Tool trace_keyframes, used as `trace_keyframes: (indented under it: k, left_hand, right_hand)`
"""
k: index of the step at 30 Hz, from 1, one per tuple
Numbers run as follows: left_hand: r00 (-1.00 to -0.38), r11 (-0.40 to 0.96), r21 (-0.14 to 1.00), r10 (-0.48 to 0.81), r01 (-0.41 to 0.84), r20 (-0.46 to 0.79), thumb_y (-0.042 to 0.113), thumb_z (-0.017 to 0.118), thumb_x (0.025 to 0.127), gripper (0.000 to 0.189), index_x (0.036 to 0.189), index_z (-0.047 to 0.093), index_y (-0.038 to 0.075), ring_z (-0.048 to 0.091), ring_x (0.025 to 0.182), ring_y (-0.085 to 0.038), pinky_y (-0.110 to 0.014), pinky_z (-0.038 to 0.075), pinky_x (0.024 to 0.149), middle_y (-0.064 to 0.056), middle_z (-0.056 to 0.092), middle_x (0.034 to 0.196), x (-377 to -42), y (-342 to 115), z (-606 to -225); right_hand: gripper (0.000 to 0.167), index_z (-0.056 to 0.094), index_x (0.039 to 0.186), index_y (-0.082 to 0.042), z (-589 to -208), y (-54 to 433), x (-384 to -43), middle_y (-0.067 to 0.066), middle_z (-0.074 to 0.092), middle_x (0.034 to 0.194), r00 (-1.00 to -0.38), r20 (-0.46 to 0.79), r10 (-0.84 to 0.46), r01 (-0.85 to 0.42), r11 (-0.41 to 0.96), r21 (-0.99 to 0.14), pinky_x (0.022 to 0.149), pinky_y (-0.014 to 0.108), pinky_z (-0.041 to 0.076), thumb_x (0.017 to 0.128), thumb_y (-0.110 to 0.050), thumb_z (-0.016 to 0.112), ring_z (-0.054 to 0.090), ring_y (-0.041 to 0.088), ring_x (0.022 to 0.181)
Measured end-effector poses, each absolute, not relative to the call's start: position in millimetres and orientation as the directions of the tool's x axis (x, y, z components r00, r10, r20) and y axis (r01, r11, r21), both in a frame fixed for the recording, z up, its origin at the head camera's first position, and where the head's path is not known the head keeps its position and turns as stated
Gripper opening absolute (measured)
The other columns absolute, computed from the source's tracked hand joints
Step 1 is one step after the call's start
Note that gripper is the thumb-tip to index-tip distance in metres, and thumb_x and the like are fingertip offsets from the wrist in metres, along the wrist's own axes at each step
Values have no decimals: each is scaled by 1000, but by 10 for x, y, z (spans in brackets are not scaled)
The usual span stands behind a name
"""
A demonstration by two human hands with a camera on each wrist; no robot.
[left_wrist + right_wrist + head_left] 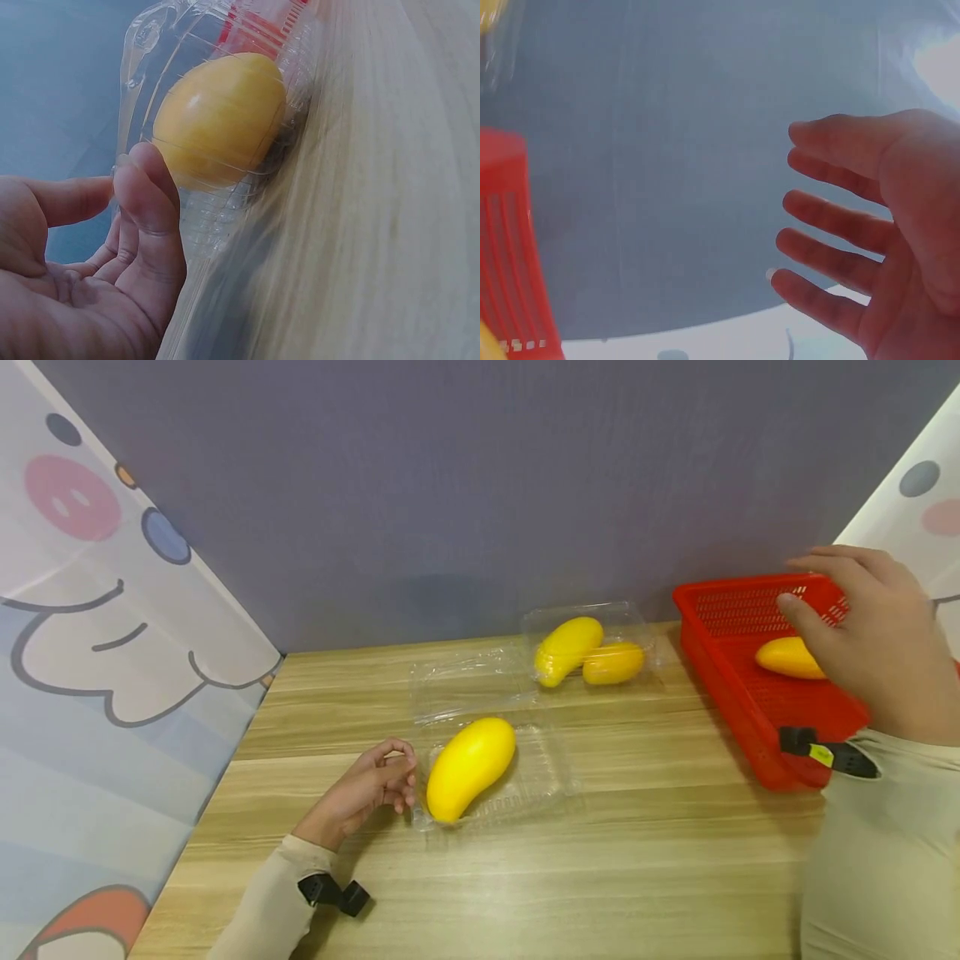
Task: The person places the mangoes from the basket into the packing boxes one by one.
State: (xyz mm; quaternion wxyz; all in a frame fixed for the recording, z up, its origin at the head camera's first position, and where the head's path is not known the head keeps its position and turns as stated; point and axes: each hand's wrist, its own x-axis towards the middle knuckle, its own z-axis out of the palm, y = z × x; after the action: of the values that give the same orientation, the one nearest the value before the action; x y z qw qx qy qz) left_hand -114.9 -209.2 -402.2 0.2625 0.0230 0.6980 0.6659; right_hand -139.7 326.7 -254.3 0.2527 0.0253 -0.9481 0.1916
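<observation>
Filling the box (pixel 534 762), seemingly, your left hand (pixel 375 785) pinches its left edge — your straight-fingered right hand (pixel 881 635) should reach the basket's (pixel 720 685) mango (pixel 786 657).

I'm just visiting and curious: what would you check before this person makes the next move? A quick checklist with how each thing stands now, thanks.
1. Right hand free: ok, holding nothing, fingers apart.
2. Fruit left in the red basket: ok, one basket fruit shows; the hand hides part of the basket.
3. Lid of the front container out of the way: ok, folded back.
4. Room in that container: ok, bare space right of the large yellow fruit.
5. Left hand steadying it: cannot tell; fingers are at its edge, but a firm grip isn't clear.
</observation>
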Motion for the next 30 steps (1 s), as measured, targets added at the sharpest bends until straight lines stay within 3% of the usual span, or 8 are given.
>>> trace_keyframes:
  k: [7,12,16,25,30]
  left_hand:
    - [-858,117,945,397,-304,-325,25,54,103,24,114,45,6,65,65,-12,-24,51,56,3,60,79,-1174,-2088,-4024]
    - [-857,113,945,399,-307,-326,23,54,103,22,114,45,6,64,64,-12,-24,51,56,3,60,78,-1183,-2068,-4034]
    - [-855,110,944,400,-312,-330,23,54,103,22,114,45,6,64,64,-12,-24,51,56,3,60,79,-1178,-2038,-4052]
    - [-853,89,943,405,-320,-328,22,53,104,21,114,46,5,64,63,-12,-23,50,55,2,60,79,-1167,-1965,-4121]
    - [-853,91,941,400,-326,-334,22,53,103,21,115,45,5,64,63,-12,-23,50,55,2,60,78,-1171,-1959,-4137]
  right_hand:
    - [50,46,143,1,-2645,3491,-1471,33,38,147,-926,352,138,16,945,-326,111,71,25,100,-25,49,31,54,135]
    - [49,47,139,3,-2785,3635,-1593,38,45,135,-964,265,11,-49,975,-218,97,75,34,100,-27,53,40,56,117]
    - [52,47,138,3,-2866,3704,-1668,38,46,131,-984,167,-59,-83,987,-139,93,76,35,100,-33,54,42,55,115]
    - [68,46,138,2,-2934,3805,-1710,42,42,133,-998,-61,-32,-34,999,34,86,78,39,94,-49,59,44,59,112]
    - [70,49,136,3,-2918,3989,-1919,42,46,128,-983,-176,-46,-65,993,100,80,76,43,92,-51,61,49,55,106]
